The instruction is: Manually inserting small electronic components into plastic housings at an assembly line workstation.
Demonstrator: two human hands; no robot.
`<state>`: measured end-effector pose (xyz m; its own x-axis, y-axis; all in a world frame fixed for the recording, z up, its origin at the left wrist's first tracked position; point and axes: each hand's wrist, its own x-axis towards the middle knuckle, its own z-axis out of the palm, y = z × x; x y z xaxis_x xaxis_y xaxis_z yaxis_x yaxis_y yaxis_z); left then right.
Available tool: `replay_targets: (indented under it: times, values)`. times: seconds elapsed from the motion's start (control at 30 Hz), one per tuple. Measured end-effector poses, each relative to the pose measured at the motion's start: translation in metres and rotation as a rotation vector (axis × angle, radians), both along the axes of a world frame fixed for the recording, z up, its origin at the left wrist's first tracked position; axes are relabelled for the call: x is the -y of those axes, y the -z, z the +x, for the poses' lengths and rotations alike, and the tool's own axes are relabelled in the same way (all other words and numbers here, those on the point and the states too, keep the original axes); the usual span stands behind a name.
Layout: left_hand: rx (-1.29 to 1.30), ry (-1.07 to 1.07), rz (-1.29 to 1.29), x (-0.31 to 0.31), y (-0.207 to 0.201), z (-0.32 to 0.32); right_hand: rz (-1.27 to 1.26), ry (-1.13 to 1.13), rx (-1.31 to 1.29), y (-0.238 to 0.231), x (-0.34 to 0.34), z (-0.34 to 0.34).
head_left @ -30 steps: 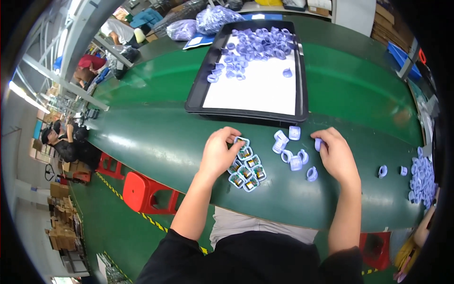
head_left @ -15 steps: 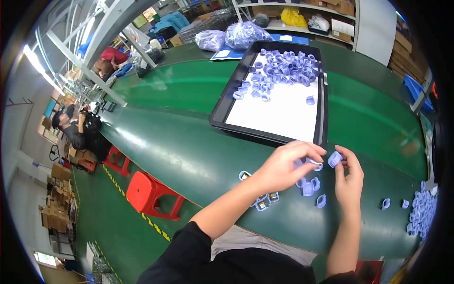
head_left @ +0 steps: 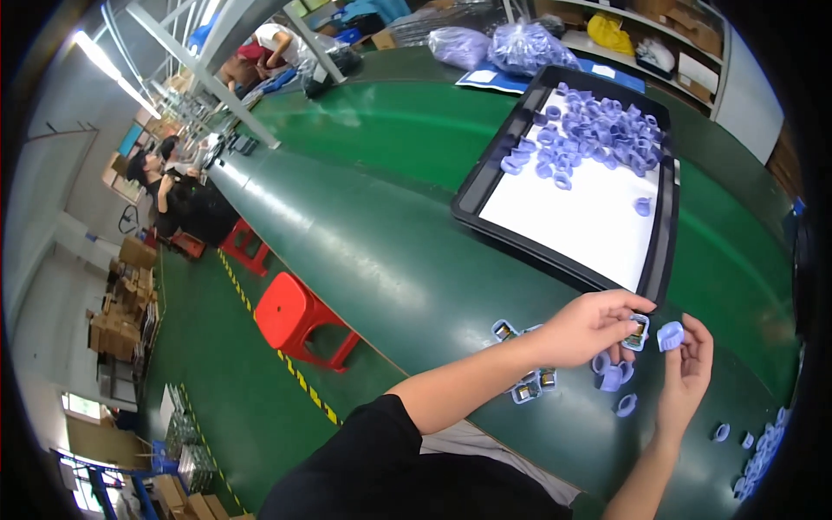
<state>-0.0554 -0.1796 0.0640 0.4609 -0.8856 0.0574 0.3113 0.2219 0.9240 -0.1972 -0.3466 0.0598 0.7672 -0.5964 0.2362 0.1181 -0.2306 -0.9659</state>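
My left hand [head_left: 589,331] is closed, its thumb and fingers pinching a small pale-blue case [head_left: 637,333] with dark and gold parts inside. Just right of it, my right hand [head_left: 691,368] grips a lavender plastic ring piece [head_left: 670,336] between thumb and fingers. The two pieces are apart. Several loose lavender rings [head_left: 612,378] lie on the green table below my hands, with one more ring [head_left: 626,405] nearer me. More small cases [head_left: 526,390] with parts inside sit left of them, partly covered by my left forearm.
Beyond my hands a black tray [head_left: 664,234] with a white lining holds a heap of lavender rings [head_left: 607,130]. Another pile of rings [head_left: 763,459] is at the far right. Filled plastic bags [head_left: 529,48] stand behind the tray. A red stool [head_left: 284,308] is at left; people work further off.
The view has swung left, so the scene sits further right. The case in my left hand now shows its inside. Both hands keep their pieces.
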Motion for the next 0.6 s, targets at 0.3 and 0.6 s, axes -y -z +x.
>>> replay_targets:
  times: [0.3,0.6]
  values:
    - [-0.230,-0.036,0.055,-0.006,-0.013,0.006,0.221,-0.161,0.088,0.001,-0.004,0.008]
    - [-0.209,0.025,0.066,0.001,-0.013,0.001,0.357,-0.275,0.160,-0.006,0.004,0.005]
